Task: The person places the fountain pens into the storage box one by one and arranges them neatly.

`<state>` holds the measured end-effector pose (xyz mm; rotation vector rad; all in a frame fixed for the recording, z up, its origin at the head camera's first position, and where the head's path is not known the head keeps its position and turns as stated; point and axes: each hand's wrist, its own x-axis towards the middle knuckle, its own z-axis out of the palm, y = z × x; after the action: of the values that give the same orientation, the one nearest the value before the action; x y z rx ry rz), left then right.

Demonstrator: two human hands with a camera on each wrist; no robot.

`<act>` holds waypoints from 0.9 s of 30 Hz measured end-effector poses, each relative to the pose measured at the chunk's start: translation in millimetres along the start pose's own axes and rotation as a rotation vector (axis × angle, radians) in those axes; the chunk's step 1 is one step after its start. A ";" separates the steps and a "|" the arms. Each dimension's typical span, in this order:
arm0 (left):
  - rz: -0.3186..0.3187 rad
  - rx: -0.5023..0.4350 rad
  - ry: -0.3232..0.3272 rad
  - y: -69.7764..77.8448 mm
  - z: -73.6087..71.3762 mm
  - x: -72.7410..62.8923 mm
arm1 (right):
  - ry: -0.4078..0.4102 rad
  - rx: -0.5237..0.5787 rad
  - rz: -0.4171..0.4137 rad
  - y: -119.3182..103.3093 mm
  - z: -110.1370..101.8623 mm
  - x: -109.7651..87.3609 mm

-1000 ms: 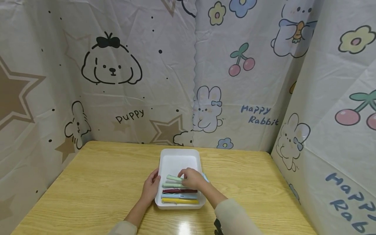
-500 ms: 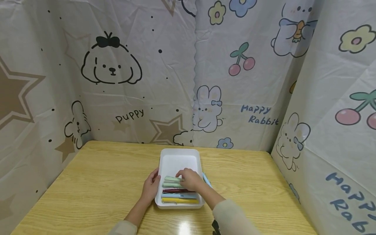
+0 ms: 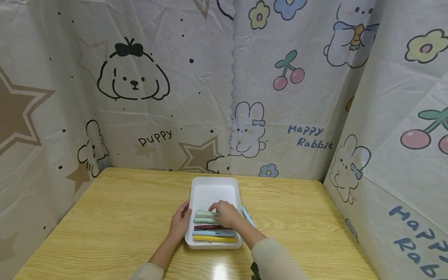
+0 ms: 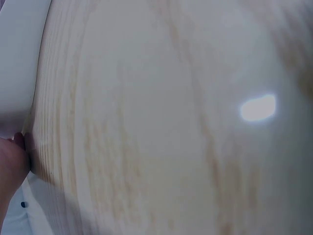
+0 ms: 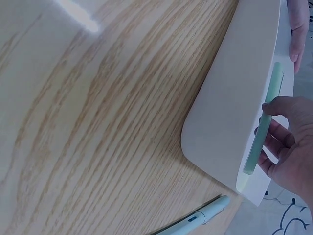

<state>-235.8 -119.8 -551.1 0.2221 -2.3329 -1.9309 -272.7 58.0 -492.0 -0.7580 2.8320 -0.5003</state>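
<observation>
A white tray (image 3: pixel 215 192) stands on the table with several pens laid crosswise in its near half. My right hand (image 3: pixel 225 214) reaches into it and pinches a light green pen (image 5: pixel 264 122) between thumb and fingers. In the head view that hand hides the pen's right end. Just nearer lie a second green pen (image 3: pixel 203 220), a dark red pen (image 3: pixel 210 227), a light blue pen (image 3: pixel 213 233) and a yellow pen (image 3: pixel 215 239). My left hand (image 3: pixel 180 223) rests against the tray's left wall, its fingers along the outside.
Another light blue pen (image 3: pixel 247 216) lies on the wooden table (image 3: pixel 140 210) by the tray's right wall, partly behind my right forearm. Printed cloth (image 3: pixel 203 77) hangs at the back and both sides of the table.
My right hand has moved slightly left and lowered the green pen beside the other green one. More of the blue pen outside the tray shows. The left hand has stayed put.
</observation>
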 end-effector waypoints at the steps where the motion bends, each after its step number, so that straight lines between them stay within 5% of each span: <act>1: -0.006 -0.002 0.001 -0.1 0.0 0.2 | 0.000 0.001 -0.001 -0.5 -0.2 -0.2; 27: -0.009 0.015 0.005 -0.2 0.2 0.8 | -0.009 -0.008 0.006 -2.7 2.8 -1.8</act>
<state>-236.7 -119.8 -551.4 0.2392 -2.3479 -1.9150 -269.3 55.9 -493.4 -0.7507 2.8292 -0.4835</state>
